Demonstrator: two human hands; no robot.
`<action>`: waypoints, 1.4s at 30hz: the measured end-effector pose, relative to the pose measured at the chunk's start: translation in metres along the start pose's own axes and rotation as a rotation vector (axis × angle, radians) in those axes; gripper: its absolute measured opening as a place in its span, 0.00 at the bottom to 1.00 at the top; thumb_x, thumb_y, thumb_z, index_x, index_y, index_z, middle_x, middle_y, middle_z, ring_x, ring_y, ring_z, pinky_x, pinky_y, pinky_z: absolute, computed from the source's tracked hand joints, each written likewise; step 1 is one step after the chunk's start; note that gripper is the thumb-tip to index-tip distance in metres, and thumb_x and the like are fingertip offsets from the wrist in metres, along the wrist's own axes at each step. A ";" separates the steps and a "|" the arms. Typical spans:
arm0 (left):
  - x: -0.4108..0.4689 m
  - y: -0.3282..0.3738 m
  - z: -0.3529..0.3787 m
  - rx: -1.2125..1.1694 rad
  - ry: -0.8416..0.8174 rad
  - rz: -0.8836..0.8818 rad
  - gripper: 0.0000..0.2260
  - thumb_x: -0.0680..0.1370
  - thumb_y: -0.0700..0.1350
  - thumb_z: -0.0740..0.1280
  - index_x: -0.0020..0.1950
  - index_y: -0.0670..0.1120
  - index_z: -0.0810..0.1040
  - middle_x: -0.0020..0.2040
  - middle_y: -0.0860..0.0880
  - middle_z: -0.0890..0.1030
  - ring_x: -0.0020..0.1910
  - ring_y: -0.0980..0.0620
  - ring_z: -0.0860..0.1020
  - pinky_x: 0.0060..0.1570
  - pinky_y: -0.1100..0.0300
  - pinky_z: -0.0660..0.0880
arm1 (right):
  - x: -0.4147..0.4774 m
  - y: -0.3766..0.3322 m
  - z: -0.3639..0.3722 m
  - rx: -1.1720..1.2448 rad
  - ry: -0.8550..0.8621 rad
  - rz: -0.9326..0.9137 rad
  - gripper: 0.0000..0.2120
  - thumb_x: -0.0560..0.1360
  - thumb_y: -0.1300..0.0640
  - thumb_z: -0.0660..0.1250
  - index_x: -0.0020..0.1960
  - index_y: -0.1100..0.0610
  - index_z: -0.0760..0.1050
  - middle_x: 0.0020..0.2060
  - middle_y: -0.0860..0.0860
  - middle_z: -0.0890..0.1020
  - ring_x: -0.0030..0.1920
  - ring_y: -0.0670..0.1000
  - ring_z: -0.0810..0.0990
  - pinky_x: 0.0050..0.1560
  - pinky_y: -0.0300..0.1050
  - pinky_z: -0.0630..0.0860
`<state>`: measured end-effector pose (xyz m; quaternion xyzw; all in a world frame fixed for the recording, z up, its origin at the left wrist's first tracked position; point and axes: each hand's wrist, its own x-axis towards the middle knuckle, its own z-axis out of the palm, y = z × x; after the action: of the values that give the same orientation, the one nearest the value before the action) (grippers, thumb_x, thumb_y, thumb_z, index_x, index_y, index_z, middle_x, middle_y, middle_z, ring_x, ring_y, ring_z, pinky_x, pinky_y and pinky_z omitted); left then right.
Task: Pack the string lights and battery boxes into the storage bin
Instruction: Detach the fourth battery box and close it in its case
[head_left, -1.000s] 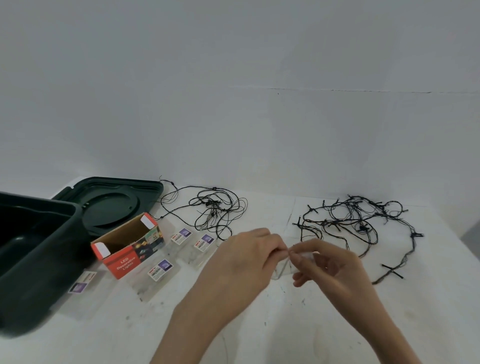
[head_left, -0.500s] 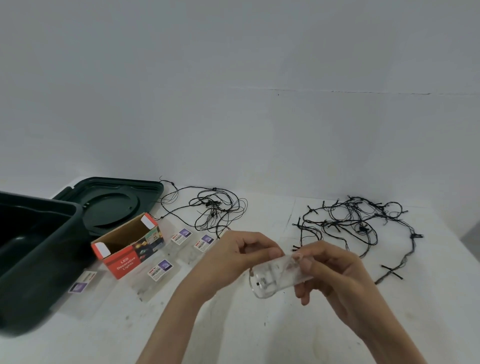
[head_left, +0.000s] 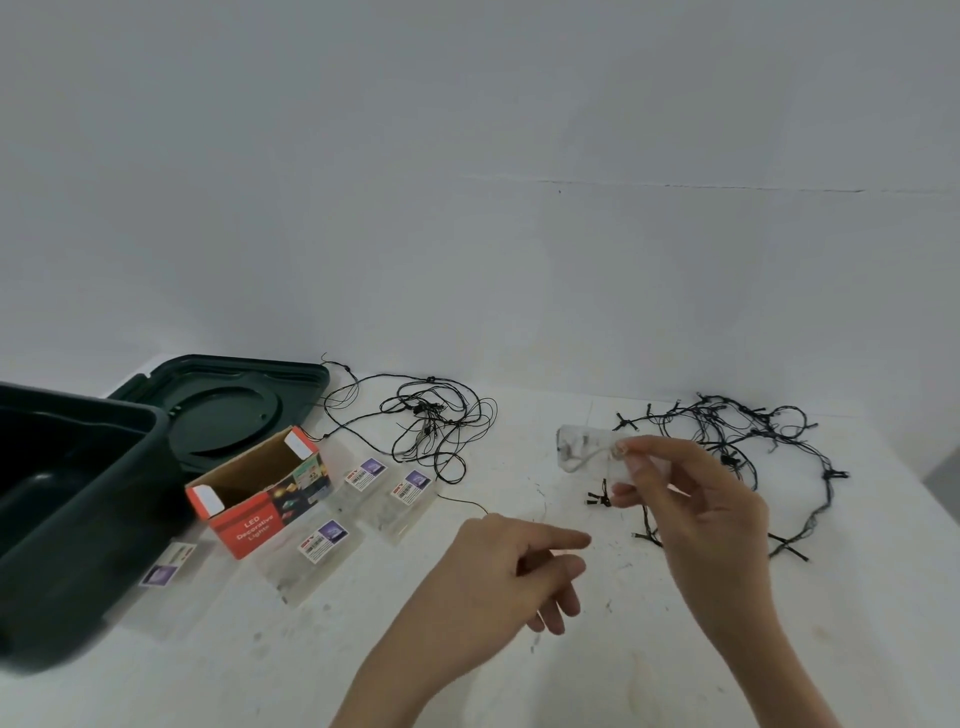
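Observation:
My right hand (head_left: 691, 499) pinches a clear plastic battery box (head_left: 582, 447) by its right end and holds it above the white table (head_left: 519, 665). My left hand (head_left: 509, 566) hovers lower with loosely spread fingers and holds nothing. A thick black string of lights (head_left: 737, 441) lies tangled behind my right hand. A thinner black string (head_left: 431, 421) lies tangled at centre. The dark green storage bin (head_left: 78, 499) stands open at the far left. Several clear packets with purple labels (head_left: 322, 540) lie near it.
The bin's dark green lid (head_left: 228, 405) lies flat behind the bin. An open red cardboard box marked LED Decorative Lights (head_left: 260, 493) lies on its side between the bin and the packets. A plain wall runs along the table's far edge.
My left hand let go of the clear battery box and dropped lower. My right hand lifted the box up and away, toward the thick light string.

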<state>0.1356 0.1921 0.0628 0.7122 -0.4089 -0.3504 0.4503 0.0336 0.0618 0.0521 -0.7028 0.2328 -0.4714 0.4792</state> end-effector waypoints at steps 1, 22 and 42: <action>-0.001 0.003 0.000 0.106 0.047 0.027 0.09 0.78 0.43 0.64 0.53 0.51 0.82 0.30 0.54 0.80 0.28 0.58 0.77 0.35 0.66 0.76 | 0.001 0.001 -0.001 -0.050 -0.021 -0.025 0.15 0.72 0.66 0.68 0.40 0.46 0.80 0.35 0.49 0.82 0.31 0.50 0.82 0.34 0.32 0.76; 0.018 -0.006 -0.017 -0.289 0.086 0.061 0.09 0.77 0.38 0.65 0.44 0.47 0.84 0.27 0.50 0.77 0.24 0.56 0.73 0.28 0.66 0.72 | 0.000 -0.007 0.015 0.923 -0.164 0.617 0.08 0.58 0.59 0.76 0.36 0.57 0.80 0.35 0.53 0.80 0.26 0.52 0.78 0.26 0.39 0.76; 0.014 0.008 -0.039 0.635 0.309 0.360 0.15 0.74 0.63 0.53 0.49 0.59 0.75 0.41 0.56 0.79 0.41 0.60 0.73 0.40 0.65 0.69 | 0.003 -0.002 0.005 0.136 -0.451 0.301 0.11 0.73 0.69 0.67 0.38 0.57 0.82 0.32 0.56 0.82 0.28 0.54 0.78 0.29 0.42 0.76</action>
<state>0.1735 0.1909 0.0820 0.7773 -0.5427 -0.0104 0.3182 0.0395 0.0627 0.0542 -0.7138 0.1899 -0.2411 0.6296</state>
